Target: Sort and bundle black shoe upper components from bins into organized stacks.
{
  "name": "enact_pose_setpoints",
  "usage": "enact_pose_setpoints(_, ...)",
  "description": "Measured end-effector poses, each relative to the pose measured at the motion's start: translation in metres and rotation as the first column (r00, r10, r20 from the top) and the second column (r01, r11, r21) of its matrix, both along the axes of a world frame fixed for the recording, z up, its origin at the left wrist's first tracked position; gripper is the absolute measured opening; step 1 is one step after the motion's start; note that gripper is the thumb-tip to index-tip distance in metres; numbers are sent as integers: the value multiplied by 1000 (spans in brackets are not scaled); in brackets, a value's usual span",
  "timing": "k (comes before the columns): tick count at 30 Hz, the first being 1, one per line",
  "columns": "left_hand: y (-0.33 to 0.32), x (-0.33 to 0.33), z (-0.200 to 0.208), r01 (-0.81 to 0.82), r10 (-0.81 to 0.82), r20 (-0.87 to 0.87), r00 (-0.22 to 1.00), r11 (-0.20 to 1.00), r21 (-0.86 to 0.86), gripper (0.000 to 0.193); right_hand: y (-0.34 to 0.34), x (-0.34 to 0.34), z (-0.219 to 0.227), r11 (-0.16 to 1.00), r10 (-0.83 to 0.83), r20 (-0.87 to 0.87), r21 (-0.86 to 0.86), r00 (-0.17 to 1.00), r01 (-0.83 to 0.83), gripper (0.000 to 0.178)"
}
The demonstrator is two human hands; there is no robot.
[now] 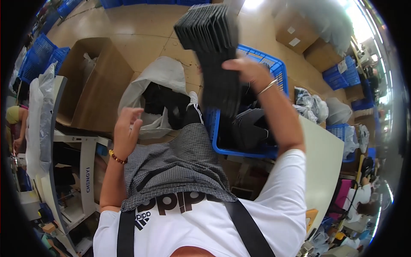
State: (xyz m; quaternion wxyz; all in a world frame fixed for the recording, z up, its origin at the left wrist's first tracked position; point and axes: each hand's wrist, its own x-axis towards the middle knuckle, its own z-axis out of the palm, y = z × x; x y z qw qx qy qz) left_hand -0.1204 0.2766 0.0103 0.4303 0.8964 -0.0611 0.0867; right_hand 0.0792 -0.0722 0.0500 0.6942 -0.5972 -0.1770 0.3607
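Observation:
My right hand [249, 72] grips a thick bundle of black layered pieces [209, 32], raised in front of me and slightly blurred. Its lower part hangs beside the left edge of a blue plastic basket [244, 152]. More black flat pieces [252, 128] lie inside that basket. My left hand [126, 132] hovers empty, fingers loosely bent and thumb apart. Ahead of it, a white sack [165, 70] sits on the floor with its mouth spread, holding black cloth-like material [160, 100].
At the left stands a large open cardboard box [98, 90], near a machine table [88, 171]. A pale tabletop [319, 167] is at my right. Cardboard boxes [297, 32] and plastic-wrapped goods [312, 105] stand beyond. My shoe [194, 99] is between the sack and basket.

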Motion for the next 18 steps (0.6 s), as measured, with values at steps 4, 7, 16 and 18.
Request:
enact_pose_setpoints(4, 41, -33, -70, -15, 21, -174, 984, 999, 37, 24, -44, 51, 78, 621, 458, 442, -780, 771, 78, 71)
enact_pose_setpoints(7, 67, -68, -111, -102, 109, -337, 935, 994, 39, 25, -75, 84, 70, 287, 625, 290, -949, 725, 132, 74)
enact_pose_setpoints(16, 111, -104, -161, -117, 158, -584, 796, 987, 108, 25, -164, 128, -149, -138, 496, -116, -989, 861, -53, 88)
enact_pose_setpoints(18, 112, -96, -157, -144, 158, -595, 788, 987, 71, 26, -158, 135, -161, 139, 381, -231, -943, 895, -303, 95)
